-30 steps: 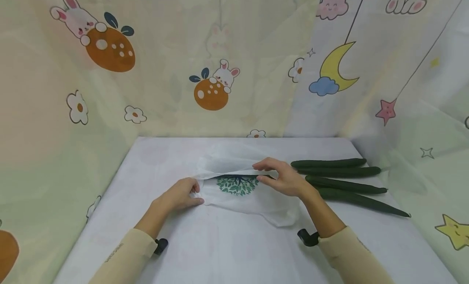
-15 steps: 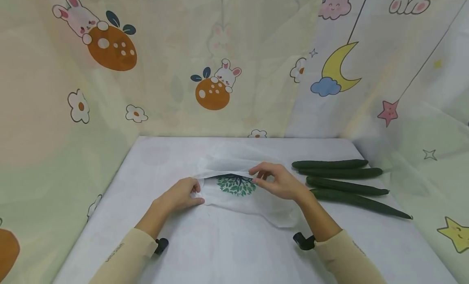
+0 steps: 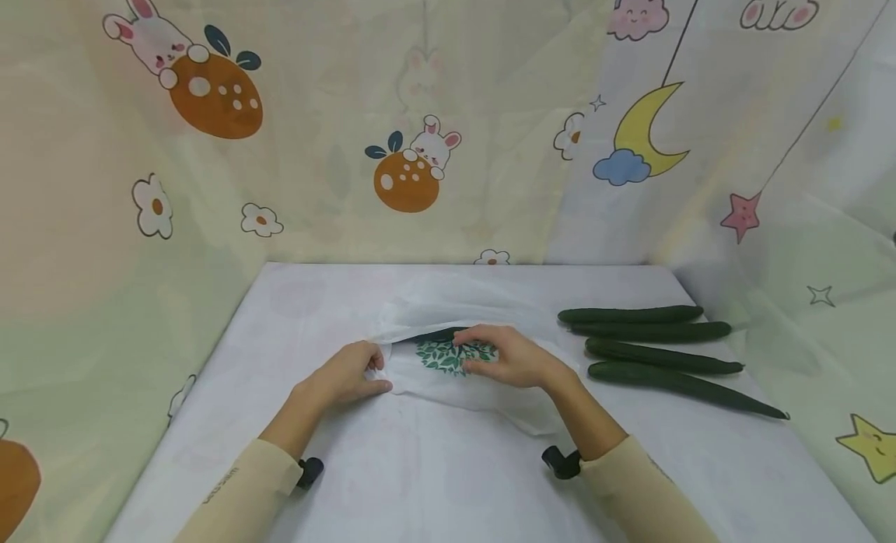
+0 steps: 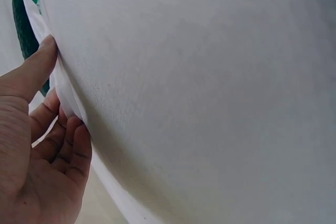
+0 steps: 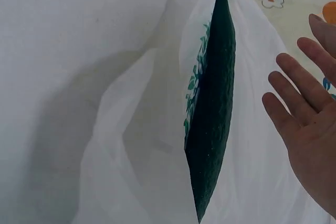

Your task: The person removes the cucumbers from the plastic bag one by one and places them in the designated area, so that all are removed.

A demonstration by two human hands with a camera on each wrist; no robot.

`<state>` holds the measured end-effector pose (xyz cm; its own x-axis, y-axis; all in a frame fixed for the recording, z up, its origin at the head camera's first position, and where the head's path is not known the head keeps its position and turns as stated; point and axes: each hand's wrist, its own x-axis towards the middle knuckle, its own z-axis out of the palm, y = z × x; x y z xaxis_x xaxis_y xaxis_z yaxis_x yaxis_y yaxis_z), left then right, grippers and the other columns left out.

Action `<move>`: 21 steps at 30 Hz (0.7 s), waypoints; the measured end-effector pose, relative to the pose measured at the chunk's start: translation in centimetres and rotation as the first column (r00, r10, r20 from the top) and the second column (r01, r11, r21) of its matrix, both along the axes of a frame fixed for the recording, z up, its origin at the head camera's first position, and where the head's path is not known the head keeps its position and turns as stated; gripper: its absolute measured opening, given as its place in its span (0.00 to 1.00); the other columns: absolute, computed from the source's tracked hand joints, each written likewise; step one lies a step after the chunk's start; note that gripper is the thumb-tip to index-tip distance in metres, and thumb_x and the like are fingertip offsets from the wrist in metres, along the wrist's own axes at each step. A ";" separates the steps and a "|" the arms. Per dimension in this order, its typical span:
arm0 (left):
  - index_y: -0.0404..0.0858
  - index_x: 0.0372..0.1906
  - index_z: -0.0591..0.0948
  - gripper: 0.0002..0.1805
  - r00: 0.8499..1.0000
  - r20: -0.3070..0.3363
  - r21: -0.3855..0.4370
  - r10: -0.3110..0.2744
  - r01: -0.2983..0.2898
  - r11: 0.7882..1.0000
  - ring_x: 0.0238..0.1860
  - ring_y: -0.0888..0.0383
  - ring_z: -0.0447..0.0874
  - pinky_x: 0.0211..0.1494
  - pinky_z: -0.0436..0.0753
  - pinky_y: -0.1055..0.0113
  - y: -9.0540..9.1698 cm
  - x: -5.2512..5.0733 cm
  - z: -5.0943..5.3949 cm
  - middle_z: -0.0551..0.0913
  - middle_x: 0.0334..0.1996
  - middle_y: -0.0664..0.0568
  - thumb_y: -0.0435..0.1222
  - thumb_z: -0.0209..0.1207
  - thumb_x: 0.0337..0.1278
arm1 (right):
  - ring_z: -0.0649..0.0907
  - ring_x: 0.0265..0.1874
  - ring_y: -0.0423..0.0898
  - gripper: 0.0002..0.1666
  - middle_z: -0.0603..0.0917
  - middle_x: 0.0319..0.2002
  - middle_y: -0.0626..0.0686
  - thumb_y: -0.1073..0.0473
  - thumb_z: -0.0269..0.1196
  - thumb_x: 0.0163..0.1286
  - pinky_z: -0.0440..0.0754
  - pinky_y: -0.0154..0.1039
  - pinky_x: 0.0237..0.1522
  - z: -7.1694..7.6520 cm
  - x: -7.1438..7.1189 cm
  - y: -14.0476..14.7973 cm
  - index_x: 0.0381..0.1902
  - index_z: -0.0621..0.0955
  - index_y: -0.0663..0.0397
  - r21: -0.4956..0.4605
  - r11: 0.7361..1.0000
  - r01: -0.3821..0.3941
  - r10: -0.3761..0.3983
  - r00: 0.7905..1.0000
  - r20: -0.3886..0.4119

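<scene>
A white bag (image 3: 434, 387) with a green leafy tree print (image 3: 439, 358) lies in the middle of the table in the head view. My left hand (image 3: 350, 370) pinches its left end; in the left wrist view the thumb and fingers meet at the bag's edge (image 4: 65, 90). A dark green cucumber (image 5: 214, 93) shows along the bag's opening in the right wrist view, partly covered by the printed side. My right hand (image 3: 511, 358) hovers over the print with thumb and fingers apart and nothing between them; its fingers spread beside the cucumber in the right wrist view.
Several cucumbers lie side by side at the right of the white table (image 3: 448, 481), among them a long front one (image 3: 686, 387) and a back one (image 3: 630, 315). A patterned cloth (image 3: 315, 99) hangs behind and along both sides.
My right hand has moved left across the bag and slightly nearer, now over the tree print. My left hand keeps its grip at the bag's left end.
</scene>
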<state>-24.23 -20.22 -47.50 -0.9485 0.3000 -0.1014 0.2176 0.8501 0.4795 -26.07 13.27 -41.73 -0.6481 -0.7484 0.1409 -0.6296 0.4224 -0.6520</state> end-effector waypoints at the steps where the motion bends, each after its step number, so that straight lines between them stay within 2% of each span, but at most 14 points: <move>1: 0.43 0.37 0.78 0.19 1.000 -0.001 0.001 0.001 -0.001 1.000 0.37 0.58 0.73 0.45 0.75 0.61 0.0 0.0 0.0 0.77 0.35 0.56 0.47 0.76 0.53 | 0.76 0.70 0.51 0.24 0.79 0.68 0.52 0.52 0.68 0.72 0.72 0.52 0.70 -0.1 -0.2 -0.1 0.64 0.80 0.48 -0.002 1.000 0.004 -0.004 1.000 -0.006; 4: 0.43 0.37 0.78 0.19 1.000 -0.004 0.002 -0.003 0.003 1.000 0.37 0.59 0.73 0.46 0.75 0.61 0.0 0.2 0.0 0.77 0.35 0.56 0.47 0.76 0.52 | 0.74 0.71 0.51 0.23 0.78 0.69 0.51 0.51 0.68 0.72 0.71 0.53 0.71 -0.4 -0.8 -0.1 0.63 0.81 0.46 0.007 0.999 0.031 -0.031 0.999 0.006; 10: 0.43 0.37 0.78 0.19 1.000 -0.005 -0.002 -0.003 0.003 1.000 0.37 0.59 0.73 0.46 0.75 0.62 0.0 0.2 0.1 0.77 0.35 0.56 0.47 0.76 0.53 | 0.72 0.72 0.54 0.25 0.76 0.70 0.57 0.52 0.67 0.73 0.69 0.56 0.72 -0.6 -1.9 -0.6 0.65 0.79 0.50 0.046 0.999 0.020 -0.020 1.000 0.009; 15: 0.43 0.37 0.78 0.19 1.000 -0.011 -0.005 -0.005 0.005 1.000 0.38 0.59 0.73 0.47 0.75 0.62 -0.1 0.2 0.2 0.77 0.35 0.56 0.47 0.76 0.53 | 0.71 0.73 0.54 0.28 0.76 0.70 0.53 0.52 0.67 0.73 0.68 0.55 0.73 -0.9 -3.1 -0.7 0.68 0.77 0.51 0.069 0.996 0.055 -0.056 0.998 0.007; 21: 0.43 0.37 0.78 0.19 1.000 -0.006 -0.012 -0.007 0.007 1.000 0.38 0.59 0.73 0.47 0.75 0.61 0.0 0.2 0.3 0.77 0.36 0.56 0.48 0.75 0.53 | 0.71 0.73 0.54 0.31 0.75 0.70 0.53 0.51 0.66 0.74 0.67 0.55 0.73 -1.6 -4.0 -0.8 0.71 0.75 0.55 0.136 0.986 0.100 -0.102 0.995 0.005</move>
<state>-24.07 -20.21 -47.20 -0.9472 0.3050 -0.0990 0.2263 0.8546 0.4675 -30.02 12.50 -43.36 -0.7224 -0.6906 0.0342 -0.5714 0.5684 -0.5920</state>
